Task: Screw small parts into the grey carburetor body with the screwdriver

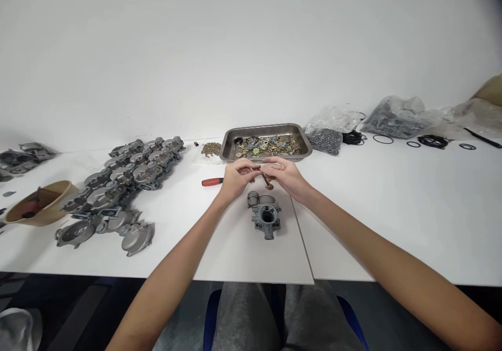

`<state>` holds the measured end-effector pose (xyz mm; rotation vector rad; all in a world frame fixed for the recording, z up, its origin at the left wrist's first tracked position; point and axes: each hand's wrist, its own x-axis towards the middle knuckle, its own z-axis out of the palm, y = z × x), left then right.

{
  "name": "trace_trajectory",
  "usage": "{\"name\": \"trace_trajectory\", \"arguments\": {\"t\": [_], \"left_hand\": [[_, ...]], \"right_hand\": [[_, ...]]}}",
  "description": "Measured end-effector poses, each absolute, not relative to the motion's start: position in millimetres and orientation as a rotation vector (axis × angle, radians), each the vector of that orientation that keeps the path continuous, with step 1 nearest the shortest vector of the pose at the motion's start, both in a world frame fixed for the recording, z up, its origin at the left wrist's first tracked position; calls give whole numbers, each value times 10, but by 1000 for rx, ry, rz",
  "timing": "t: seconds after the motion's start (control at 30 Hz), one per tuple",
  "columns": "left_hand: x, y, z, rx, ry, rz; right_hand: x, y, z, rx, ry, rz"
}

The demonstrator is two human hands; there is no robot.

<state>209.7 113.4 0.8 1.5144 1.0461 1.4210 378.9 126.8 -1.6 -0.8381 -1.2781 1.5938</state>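
Note:
My left hand (pixel 235 176) and my right hand (pixel 288 176) meet above the white table, fingertips together. Between them they pinch a thin metal pin with a small brass disc (pixel 269 186) hanging at its lower end. Just below the hands a grey carburetor body (pixel 265 214) lies on the table, its round bore facing me. Neither hand touches it.
A steel tray (pixel 231 147) of small brass and metal parts stands behind the hands, with loose brass pieces (pixel 210 148) to its left. A red-handled tool (pixel 212 182) lies left of my hands. Several grey carburetor bodies (pixel 125 178) and a tan bowl (pixel 39 202) fill the left; plastic bags (pixel 396 115) and black O-rings (pixel 431 142) the right.

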Motion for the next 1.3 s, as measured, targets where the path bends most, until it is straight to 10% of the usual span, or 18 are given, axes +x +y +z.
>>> {"name": "trace_trajectory", "arguments": {"t": [1.3], "left_hand": [[2295, -296, -175, 459, 1149, 1892]], "right_hand": [[3626, 897, 47, -616, -1906, 1518]]}}
